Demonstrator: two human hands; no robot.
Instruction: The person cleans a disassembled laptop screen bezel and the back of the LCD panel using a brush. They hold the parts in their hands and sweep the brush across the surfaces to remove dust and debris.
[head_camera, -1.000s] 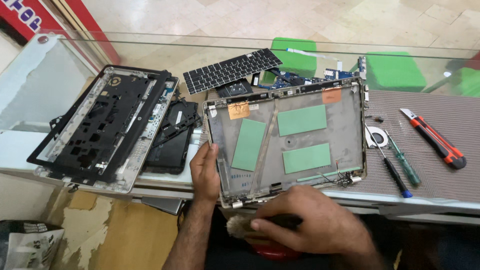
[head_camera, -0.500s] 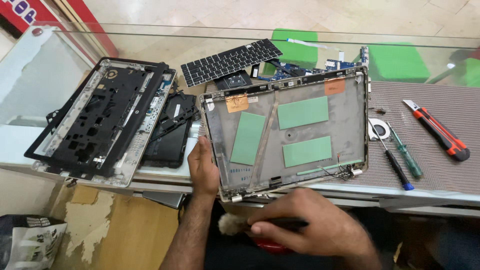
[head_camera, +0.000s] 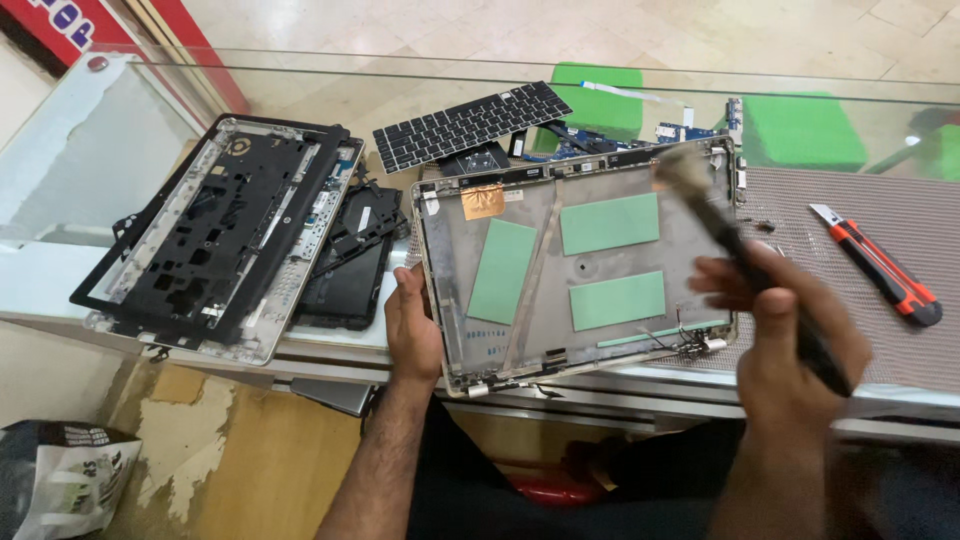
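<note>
A grey laptop lid shell (head_camera: 540, 290) lies inside-up on the glass counter, with three green pads and a copper patch on it. My left hand (head_camera: 412, 322) grips its left edge. My right hand (head_camera: 800, 345) is closed on a dark-handled brush (head_camera: 745, 255). The brush bristles rest at the shell's far right corner, and both brush and hand are motion-blurred.
A black laptop frame (head_camera: 215, 235) and another black part lie to the left. A loose keyboard (head_camera: 470, 123) and circuit boards (head_camera: 690, 132) sit behind the shell. An orange utility knife (head_camera: 878, 265) lies on a ribbed mat (head_camera: 900, 225) at right. A plastic bag (head_camera: 60, 480) is on the floor.
My right hand rose from below the counter edge with the brush and swung it up onto the shell's far right corner. The left hand stayed on the shell's edge.
</note>
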